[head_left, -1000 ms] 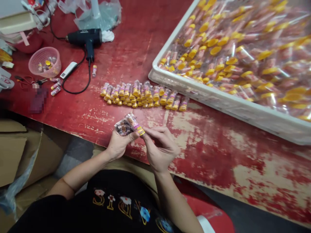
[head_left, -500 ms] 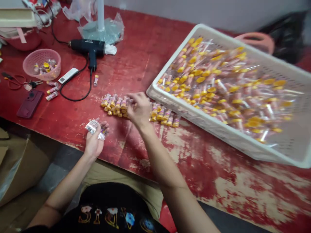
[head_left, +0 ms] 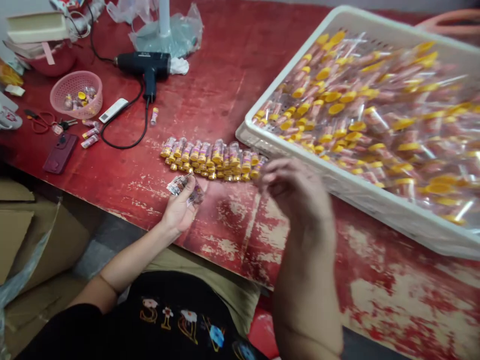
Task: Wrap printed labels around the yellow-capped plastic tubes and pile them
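Note:
My left hand [head_left: 179,210] is closed on a small bunch of printed plastic wrappers [head_left: 176,185], the thumb pressed over them. Just beyond it lie several rows of small clear tubes [head_left: 204,151] with yellow caps and purple-pink labels, stacked close together. My right hand [head_left: 300,187] is at the right end of these rows, beside the near wall of a large white plastic crate [head_left: 285,159]. Motion blurs its fingers, and I cannot make out whether anything is in them. Inside the crate are a great many yellow-capped tubes [head_left: 337,107] with pinkish contents.
A black heat gun [head_left: 144,64] and its cord lie at the back left. Near it are a pink basket [head_left: 56,107] holding small pieces, a white label strip [head_left: 113,110], a lone tube [head_left: 154,116], red-handled scissors [head_left: 47,125] and a purple phone [head_left: 61,154].
My right hand has moved right, from over the rows of tubes to their right end by the crate. My left hand, still holding the wrappers, is closer to the rows. The view has shifted.

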### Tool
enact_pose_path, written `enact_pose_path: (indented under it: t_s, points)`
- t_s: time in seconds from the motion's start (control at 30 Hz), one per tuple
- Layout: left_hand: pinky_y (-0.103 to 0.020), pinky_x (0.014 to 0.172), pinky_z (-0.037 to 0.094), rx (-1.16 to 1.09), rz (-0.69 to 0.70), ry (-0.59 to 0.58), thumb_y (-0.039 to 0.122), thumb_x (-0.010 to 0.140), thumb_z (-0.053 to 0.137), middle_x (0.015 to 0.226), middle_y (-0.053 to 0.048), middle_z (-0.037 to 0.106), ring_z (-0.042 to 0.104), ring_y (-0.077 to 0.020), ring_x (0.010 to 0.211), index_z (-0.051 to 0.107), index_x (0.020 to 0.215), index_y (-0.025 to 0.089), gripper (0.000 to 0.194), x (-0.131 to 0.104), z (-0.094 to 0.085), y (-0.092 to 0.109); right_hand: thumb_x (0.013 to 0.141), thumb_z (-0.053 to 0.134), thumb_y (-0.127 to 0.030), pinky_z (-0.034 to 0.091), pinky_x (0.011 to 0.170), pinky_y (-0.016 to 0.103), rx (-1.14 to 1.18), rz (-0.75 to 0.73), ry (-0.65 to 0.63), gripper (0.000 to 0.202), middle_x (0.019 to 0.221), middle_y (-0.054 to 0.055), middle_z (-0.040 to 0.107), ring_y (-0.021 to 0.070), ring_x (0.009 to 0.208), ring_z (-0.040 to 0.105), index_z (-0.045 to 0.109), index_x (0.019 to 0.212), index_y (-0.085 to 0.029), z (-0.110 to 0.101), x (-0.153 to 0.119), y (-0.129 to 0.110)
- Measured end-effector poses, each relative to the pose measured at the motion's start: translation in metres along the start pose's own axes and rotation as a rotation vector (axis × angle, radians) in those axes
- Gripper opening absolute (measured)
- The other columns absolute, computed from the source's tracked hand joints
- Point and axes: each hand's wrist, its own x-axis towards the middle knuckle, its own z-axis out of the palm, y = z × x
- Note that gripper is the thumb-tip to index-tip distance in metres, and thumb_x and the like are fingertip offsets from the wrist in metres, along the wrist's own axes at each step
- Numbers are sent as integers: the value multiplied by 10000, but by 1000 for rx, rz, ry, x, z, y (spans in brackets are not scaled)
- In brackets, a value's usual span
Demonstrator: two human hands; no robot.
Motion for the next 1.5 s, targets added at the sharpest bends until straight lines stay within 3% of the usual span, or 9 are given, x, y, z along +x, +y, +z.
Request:
enact_pose_path:
  t_s: [0.1, 0.23, 0.4, 0.57, 0.7, 0.97, 1.17, 1.3, 1.5]
  points:
    - [-193, 591, 451, 44, 39, -40, 237, 509, 945, 711, 54, 666, 600, -61, 625, 648, 793, 140, 423, -10, 8, -19, 805, 708, -384, 329, 412, 207, 123, -15, -150, 244, 517, -67, 539, 52, 400, 430, 696, 894, -157, 32, -64, 13]
    - [-180, 558, 390, 160, 68, -72, 274, 455, 960, 679, 53, 627, 539, -39, 590, 619, 745, 126, 472, -27, 14, -39, 773, 752, -429, 399, 514, 198, 169, -132, -8, 272, 609, -34, 614, 71, 542, 506, 700, 768, -162, 53, -90, 18]
    - [-166, 484, 308, 225, 117, -37, 315, 490, 950, 587, 67, 527, 449, -20, 520, 530, 668, 132, 491, -40, 19, -52, 855, 639, -544, 389, 504, 200, 233, -130, -29, 420, 583, -22, 555, 80, 535, 470, 640, 674, -166, 40, -94, 23]
    - [-142, 453, 292, 158, -11, 0, 281, 548, 934, 621, 58, 534, 455, -13, 523, 535, 702, 126, 455, -44, 28, -47, 880, 601, -516, 451, 512, 210, 568, -9, -87, 349, 869, 7, 603, 92, 622, 544, 627, 1071, -225, 18, -116, 28]
    - [-123, 432, 299, 146, -94, -50, 247, 556, 931, 637, 65, 546, 465, -6, 512, 551, 732, 127, 436, -47, 29, -43, 897, 633, -360, 514, 627, 222, 510, -125, 85, 307, 995, 14, 597, 82, 698, 569, 575, 1181, -261, 8, -136, 25]
    - [-135, 422, 340, 291, -159, -79, 320, 569, 925, 736, 19, 657, 602, -59, 594, 619, 776, 146, 408, -53, 24, -50, 862, 688, -220, 600, 799, 357, 161, -427, 547, 158, 1012, 59, 678, 200, 1009, 658, 708, 1018, -233, 22, -148, 24]
    - [-148, 413, 311, 363, 17, -117, 412, 459, 951, 746, 22, 642, 596, -70, 612, 640, 793, 156, 523, -57, 22, -46, 928, 549, -118, 557, 1048, 463, -91, -561, 187, 492, 1338, 82, 660, 233, 1234, 640, 575, 1387, -295, 7, -166, 24]
    - [-156, 395, 307, 459, 52, -237, 384, 532, 935, 660, 37, 587, 472, -31, 509, 643, 778, 133, 456, -62, 16, -49, 823, 715, -118, 629, 897, 407, -28, -596, 198, 544, 1223, 70, 711, 227, 1083, 700, 633, 1320, -326, 5, -165, 22]
    - [-151, 379, 309, 539, 130, -354, 337, 639, 890, 753, 34, 617, 432, -12, 489, 646, 855, 164, 369, -67, 7, -47, 860, 643, -61, 604, 850, 359, -1, -533, 184, 505, 1148, 65, 698, 187, 1039, 679, 659, 1279, -343, 11, -160, 10]
